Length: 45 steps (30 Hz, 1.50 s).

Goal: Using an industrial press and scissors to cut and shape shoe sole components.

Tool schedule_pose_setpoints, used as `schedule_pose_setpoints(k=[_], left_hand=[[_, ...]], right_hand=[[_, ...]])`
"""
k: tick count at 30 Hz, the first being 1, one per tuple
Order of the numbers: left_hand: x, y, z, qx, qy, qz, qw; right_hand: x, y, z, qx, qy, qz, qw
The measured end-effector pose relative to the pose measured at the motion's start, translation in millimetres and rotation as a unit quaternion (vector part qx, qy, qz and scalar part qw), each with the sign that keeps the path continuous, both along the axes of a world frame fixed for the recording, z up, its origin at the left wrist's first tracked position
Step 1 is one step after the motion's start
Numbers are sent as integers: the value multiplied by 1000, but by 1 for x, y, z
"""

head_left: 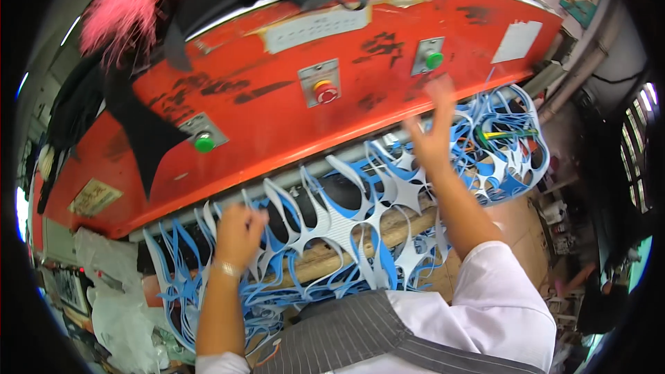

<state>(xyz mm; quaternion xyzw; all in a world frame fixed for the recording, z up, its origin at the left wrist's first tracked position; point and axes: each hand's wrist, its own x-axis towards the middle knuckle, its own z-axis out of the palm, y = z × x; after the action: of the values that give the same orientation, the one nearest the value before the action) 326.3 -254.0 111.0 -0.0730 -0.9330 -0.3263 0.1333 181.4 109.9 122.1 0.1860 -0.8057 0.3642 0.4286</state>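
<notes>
Apron [332, 332]; blue-white webbing [338, 227]; red machine [256, 131] beyond.

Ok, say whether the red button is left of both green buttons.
No, the red button sits between the left green button and the right one.

Head cam looks dn, near L grip [240, 234] & R grip [433, 144].

Blue-white webbing [337, 227] lies across a wooden beam [315, 263].
</notes>
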Motion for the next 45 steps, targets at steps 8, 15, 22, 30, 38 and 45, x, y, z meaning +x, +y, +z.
schedule_pose_setpoints(k=[8, 15, 22, 30, 38, 45], left_hand=[[109, 64, -59, -17, -27, -11, 999], [116, 65, -85, -83, 3, 57, 995], [111, 1, -62, -35, -193, -5, 981], [-5, -170, -106, 4, 30, 121, 992], [-98, -255, -183, 24, -56, 123, 990], [-118, -263, -169, 45, -19, 119, 992]], right_hand=[[168, -64, -56, 319, -227, 424, 817], [190, -105, -107, 309, -225, 285, 879], [183, -128, -85, 406, -301, 328, 798], [74, -221, -56, 324, -301, 371, 817], [-52, -341, -139, 463, -145, 268, 832], [-65, -379, -118, 576, -251, 207, 750]])
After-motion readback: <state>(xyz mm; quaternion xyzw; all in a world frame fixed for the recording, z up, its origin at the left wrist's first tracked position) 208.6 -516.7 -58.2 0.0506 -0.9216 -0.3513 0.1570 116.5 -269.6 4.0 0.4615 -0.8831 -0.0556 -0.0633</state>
